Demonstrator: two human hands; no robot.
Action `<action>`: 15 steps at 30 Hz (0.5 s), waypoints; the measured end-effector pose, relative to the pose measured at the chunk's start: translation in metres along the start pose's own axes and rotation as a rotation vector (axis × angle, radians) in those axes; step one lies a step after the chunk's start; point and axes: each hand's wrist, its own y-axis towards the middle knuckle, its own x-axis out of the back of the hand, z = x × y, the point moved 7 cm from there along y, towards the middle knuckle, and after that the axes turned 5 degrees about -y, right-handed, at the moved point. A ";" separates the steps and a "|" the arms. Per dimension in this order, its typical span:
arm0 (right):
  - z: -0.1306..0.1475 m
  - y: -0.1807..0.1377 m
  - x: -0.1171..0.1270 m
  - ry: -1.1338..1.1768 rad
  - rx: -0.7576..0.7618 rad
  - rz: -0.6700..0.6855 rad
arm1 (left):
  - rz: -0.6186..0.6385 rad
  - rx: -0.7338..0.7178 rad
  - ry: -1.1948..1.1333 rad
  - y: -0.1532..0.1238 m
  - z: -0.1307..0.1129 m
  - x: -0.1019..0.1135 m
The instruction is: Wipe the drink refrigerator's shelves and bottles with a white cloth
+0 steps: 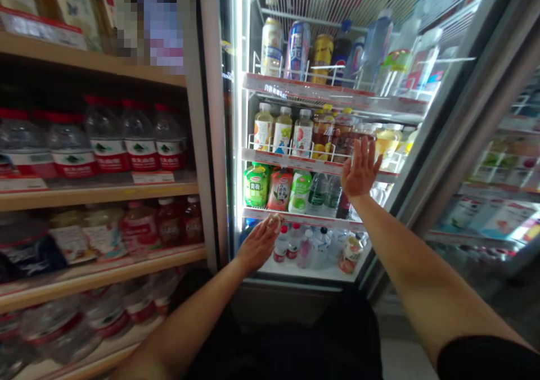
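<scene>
A tall, brightly lit, glass-fronted drinks cooler [215,116] stands beside wooden-edged shelving [97,196] lined with clear plastic, red-capped water bottles [103,127]. The right hand [361,167], spread open and gripping nothing, blocks part of a middle row of bottles; whether it touches the glass is unclear. Lower, the left hand's [258,246] grip is closed on a small, crumpled, whitish wad [275,222] at its fingertips, before the bottom shelves.
</scene>
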 end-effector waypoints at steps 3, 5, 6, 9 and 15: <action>0.000 -0.001 0.000 -0.008 -0.001 -0.012 | -0.017 0.005 0.009 0.007 -0.004 -0.003; 0.000 -0.001 0.001 -0.009 -0.001 -0.011 | -0.111 0.147 0.015 0.027 0.015 0.013; 0.000 -0.001 0.002 -0.008 0.002 -0.008 | -0.174 0.217 0.011 0.039 0.027 0.025; 0.001 -0.001 0.002 -0.012 0.000 0.020 | -0.344 0.330 -0.009 0.070 0.047 0.055; 0.003 0.000 0.004 -0.009 -0.013 0.025 | -0.148 0.071 -0.017 0.052 -0.014 0.020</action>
